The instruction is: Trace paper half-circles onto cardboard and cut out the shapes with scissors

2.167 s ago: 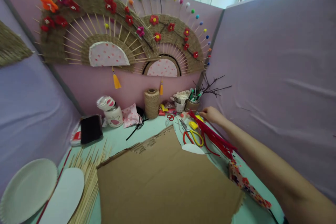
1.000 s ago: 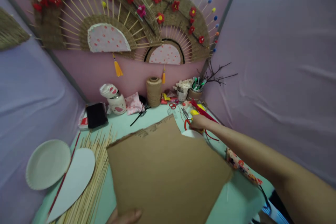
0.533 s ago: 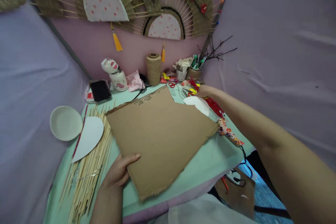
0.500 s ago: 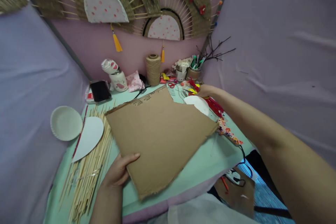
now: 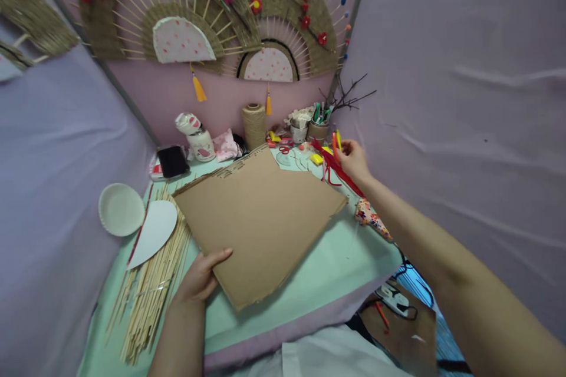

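Observation:
A piece of brown cardboard (image 5: 260, 224) with a notched far edge is tilted over the table. My left hand (image 5: 201, 277) grips its near left edge, thumb on top and fingers underneath. At the right, my right hand (image 5: 354, 159) is closed around a pair of scissors (image 5: 336, 144) with orange and yellow handles, raised above the table; its blades are hard to make out. Red cords (image 5: 338, 171) lie below that hand. A flower-patterned glue gun (image 5: 371, 219) rests near the right table edge.
Thin bamboo sticks (image 5: 152, 288) lie at the left under a white half-disc (image 5: 154, 230), beside a white bowl (image 5: 121, 210). Along the back stand a twine spool (image 5: 254, 126), a jar (image 5: 201, 144) and a pen cup (image 5: 318, 129). Decorated fans (image 5: 183, 41) hang on the wall.
My right hand has lifted the scissors up from the table among the red cords. The white piece behind the cardboard's right side no longer shows. My left hand still holds the cardboard.

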The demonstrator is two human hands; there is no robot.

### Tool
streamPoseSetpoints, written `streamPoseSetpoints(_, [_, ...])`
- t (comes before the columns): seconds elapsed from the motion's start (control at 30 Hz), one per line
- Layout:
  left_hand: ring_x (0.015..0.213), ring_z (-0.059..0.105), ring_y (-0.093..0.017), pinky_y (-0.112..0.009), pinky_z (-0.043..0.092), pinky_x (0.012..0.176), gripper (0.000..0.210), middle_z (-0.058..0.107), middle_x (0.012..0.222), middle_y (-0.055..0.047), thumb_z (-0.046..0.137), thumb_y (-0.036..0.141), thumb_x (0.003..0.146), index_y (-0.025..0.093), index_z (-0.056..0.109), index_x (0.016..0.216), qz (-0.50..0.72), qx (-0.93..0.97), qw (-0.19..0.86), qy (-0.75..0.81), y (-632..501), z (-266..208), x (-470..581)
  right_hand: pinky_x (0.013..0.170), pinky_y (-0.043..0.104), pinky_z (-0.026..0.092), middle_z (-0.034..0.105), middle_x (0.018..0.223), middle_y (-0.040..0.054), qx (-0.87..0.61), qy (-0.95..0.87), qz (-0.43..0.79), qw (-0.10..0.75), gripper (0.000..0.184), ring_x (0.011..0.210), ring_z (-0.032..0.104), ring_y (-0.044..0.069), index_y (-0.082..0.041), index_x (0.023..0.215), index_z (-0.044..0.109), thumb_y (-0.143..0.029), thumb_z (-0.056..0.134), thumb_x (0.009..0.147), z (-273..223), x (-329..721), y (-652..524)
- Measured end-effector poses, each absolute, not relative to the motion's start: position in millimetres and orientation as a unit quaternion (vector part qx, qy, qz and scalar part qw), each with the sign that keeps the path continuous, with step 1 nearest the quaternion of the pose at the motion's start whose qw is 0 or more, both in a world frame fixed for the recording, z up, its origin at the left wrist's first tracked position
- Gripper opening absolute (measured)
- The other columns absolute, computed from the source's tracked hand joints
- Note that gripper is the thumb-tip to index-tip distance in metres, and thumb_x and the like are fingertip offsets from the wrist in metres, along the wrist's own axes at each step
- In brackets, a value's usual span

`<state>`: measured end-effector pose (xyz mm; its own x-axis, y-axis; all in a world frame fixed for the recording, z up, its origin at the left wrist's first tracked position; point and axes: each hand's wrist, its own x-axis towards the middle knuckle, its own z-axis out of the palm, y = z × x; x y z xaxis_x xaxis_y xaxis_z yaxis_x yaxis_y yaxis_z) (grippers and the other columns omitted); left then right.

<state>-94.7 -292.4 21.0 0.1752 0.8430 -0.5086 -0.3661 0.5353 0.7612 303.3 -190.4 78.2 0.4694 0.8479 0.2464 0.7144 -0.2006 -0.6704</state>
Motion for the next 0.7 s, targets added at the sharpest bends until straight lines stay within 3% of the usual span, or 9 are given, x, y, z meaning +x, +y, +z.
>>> streamPoseSetpoints(0.13, [0.088, 0.068, -0.029, -0.038, 0.054, 0.078, 0.056, 0.073, 0.091, -0.012, 0.082, 0.02, 0.052, 0.01, 0.066, 0.105, 0.455, 0.249, 0.706, 0.481, -291, 20, -91, 0.066, 0.027, 0.047, 0.064, 0.095, 0.0116, -0.732, -0.501, 0.148, 0.437, 0.034, 0.077, 0.058, 0.018, -0.012, 0.107, 0.054, -0.03, 0.047, 0.079, 85, 287, -243])
streamPoseSetpoints(0.27, [0.09, 0.067, -0.026, -0.035, 0.053, 0.082, 0.051, 0.073, 0.092, -0.009, 0.082, 0.022, 0.055, 0.012, 0.067, 0.103, 0.509, 0.246, 0.673, 0.476, -287, 26, -81, 0.06, 0.028, 0.045, 0.06, 0.084, 0.005, -0.591, -0.445, 0.399, 0.542, 0.025, 0.066, 0.054, 0.015, -0.02, 0.092, 0.055, -0.031, 0.06, 0.071, 74, 267, -310])
streamPoseSetpoints(0.33, [0.091, 0.066, -0.024, -0.034, 0.052, 0.084, 0.05, 0.073, 0.093, -0.008, 0.081, 0.022, 0.057, 0.013, 0.066, 0.104, 0.533, 0.247, 0.663, 0.465, -285, 33, -71, 0.055, 0.025, 0.042, 0.057, 0.083, 0.0024, -0.548, -0.39, 0.46, 0.579, 0.026, 0.062, 0.051, 0.012, -0.022, 0.089, 0.052, -0.028, 0.066, 0.067, 64, 253, -338])
streamPoseSetpoints(0.5, [0.097, 0.065, -0.021, -0.036, 0.05, 0.09, 0.05, 0.072, 0.1, -0.006, 0.079, 0.02, 0.062, 0.018, 0.064, 0.109, 0.604, 0.225, 0.637, 0.423, -279, 49, -34, 0.046, 0.021, 0.03, 0.045, 0.068, -0.0041, -0.478, -0.312, 0.549, 0.61, 0.031, 0.054, 0.041, 0.009, -0.023, 0.099, 0.051, -0.036, 0.067, 0.076, 35, 208, -377])
streamPoseSetpoints(0.7, [0.095, 0.065, -0.015, -0.028, 0.051, 0.086, 0.047, 0.07, 0.106, -0.005, 0.074, 0.015, 0.068, 0.023, 0.063, 0.113, 0.669, 0.185, 0.611, 0.381, -276, 53, 1, 0.058, 0.023, 0.037, 0.045, 0.08, -0.0014, -0.398, -0.336, 0.605, 0.602, 0.049, 0.063, 0.041, 0.01, -0.023, 0.111, 0.053, -0.056, 0.063, 0.077, 16, 164, -390])
